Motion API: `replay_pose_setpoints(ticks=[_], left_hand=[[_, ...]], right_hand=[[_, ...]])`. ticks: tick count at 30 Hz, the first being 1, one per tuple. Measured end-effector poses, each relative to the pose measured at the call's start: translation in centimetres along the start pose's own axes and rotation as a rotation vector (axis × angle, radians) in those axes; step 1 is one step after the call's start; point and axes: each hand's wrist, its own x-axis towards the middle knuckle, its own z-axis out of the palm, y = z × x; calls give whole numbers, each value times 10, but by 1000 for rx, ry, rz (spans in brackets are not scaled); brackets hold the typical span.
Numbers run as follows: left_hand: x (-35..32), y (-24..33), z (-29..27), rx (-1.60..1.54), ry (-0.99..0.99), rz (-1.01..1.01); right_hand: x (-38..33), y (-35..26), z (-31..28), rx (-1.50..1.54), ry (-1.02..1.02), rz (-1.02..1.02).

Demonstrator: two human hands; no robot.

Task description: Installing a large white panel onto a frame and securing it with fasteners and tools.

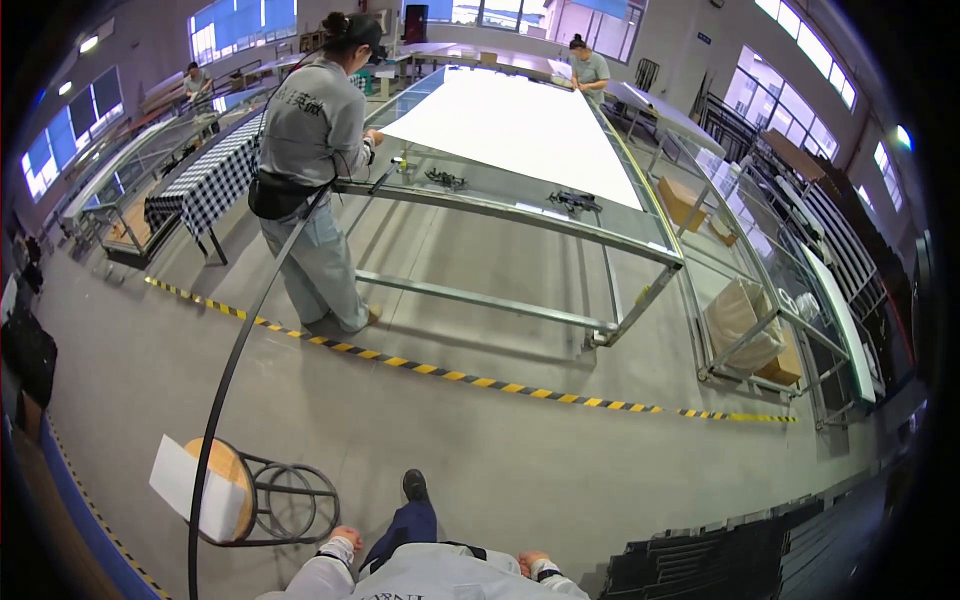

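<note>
Left hand point(342, 541) and right hand point(530, 564) low at hips, well apart; grip state cannot tell. Long black strip point(232, 370) rises beside left hand toward co-worker point(312, 150) at glass table point(520, 215). Stool point(262, 497) just left.

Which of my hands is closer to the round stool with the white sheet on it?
Left. Your left hand sits just right of the stool; your right hand lies farther right, beyond your leg.

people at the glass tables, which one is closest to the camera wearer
The person in the grey top with a black waist bag, standing at the near corner of the long table; the other two stand far back by the windows.
</note>
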Motion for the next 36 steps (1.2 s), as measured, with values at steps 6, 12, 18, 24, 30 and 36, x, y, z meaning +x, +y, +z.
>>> replay_pose_setpoints(ticks=[6,12,18,24,30,36], left_hand=[[34,92,9,59,-38,49],[70,195,3,96,-7,233],[62,268,8,114,4,327],[59,235,21,-210,136,118],[24,204,37,-259,137,-163],[4,218,58,-428,166,-152]], right_hand=[[28,-65,-11,70,75,-39],[1,-169,20,261,142,-315],[1,-232,34,162,133,-231],[34,-303,22,-99,93,13],[64,-437,36,-320,41,-295],[56,-517,87,-490,-13,-435]])
